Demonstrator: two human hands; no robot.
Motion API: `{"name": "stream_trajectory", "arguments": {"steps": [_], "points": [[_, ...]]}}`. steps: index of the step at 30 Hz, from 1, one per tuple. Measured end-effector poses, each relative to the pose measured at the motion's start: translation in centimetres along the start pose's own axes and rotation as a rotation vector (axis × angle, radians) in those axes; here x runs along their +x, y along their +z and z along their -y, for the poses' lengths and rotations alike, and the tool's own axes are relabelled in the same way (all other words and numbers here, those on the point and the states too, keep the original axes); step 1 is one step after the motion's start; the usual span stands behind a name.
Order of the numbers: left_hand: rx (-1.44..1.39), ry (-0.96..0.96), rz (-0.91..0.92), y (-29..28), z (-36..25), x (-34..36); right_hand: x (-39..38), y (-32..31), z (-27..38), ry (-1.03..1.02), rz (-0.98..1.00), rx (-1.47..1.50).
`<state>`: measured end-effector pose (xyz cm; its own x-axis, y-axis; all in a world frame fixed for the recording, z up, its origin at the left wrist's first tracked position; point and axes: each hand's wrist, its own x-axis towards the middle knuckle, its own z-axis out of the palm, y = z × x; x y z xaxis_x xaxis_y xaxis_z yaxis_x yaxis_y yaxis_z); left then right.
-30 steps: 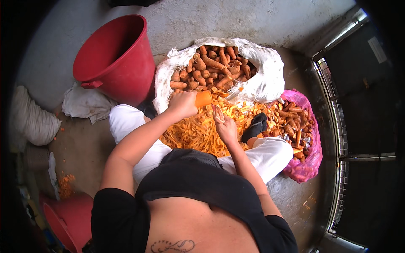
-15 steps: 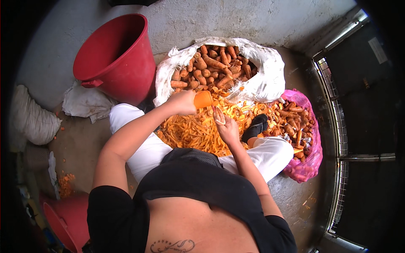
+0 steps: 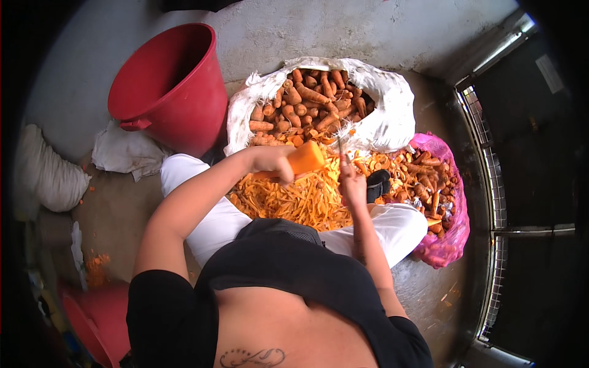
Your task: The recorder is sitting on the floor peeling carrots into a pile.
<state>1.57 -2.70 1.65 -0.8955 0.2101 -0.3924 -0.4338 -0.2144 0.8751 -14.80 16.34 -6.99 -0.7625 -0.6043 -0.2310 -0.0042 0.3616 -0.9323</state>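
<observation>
No readable lettering — marks only.
Right of white sack (image 3: 392,116): pale label (image 3: 549,73) on dark panel (image 3: 527,135) — illegible. Below sack in view: curling tattoo (image 3: 253,358), bare skin (image 3: 288,322).

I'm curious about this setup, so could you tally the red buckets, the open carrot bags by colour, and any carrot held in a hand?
Red buckets: 2
White carrot bag: 1
Pink carrot bag: 1
Carrot in left hand: 1
Total: 5

Left hand (image 3: 274,162) gripping carrot (image 3: 307,158), right hand (image 3: 352,185) holding tool (image 3: 341,146) (peelings (image 3: 307,201) beneath)
</observation>
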Motion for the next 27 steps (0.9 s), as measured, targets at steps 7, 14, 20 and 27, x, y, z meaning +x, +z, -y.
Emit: {"name": "stream_trajectory", "arguments": {"steps": [7,14,20,27], "points": [[0.449,0.290,-0.263,-0.4,0.5,-1.4,1.2,-1.6,-0.1,0.216,0.210,0.372],[1.053,0.473,-0.876,1.3,0.5,-0.2,0.7,-0.4,0.6,0.222,0.264,0.451],[1.409,0.301,-1.084,2.6,1.7,0.4,-0.3,0.9,1.3,0.197,0.300,0.535],[1.650,0.406,-1.205,1.9,2.9,0.8,-0.3,1.6,1.1,0.231,0.368,0.457]]}}
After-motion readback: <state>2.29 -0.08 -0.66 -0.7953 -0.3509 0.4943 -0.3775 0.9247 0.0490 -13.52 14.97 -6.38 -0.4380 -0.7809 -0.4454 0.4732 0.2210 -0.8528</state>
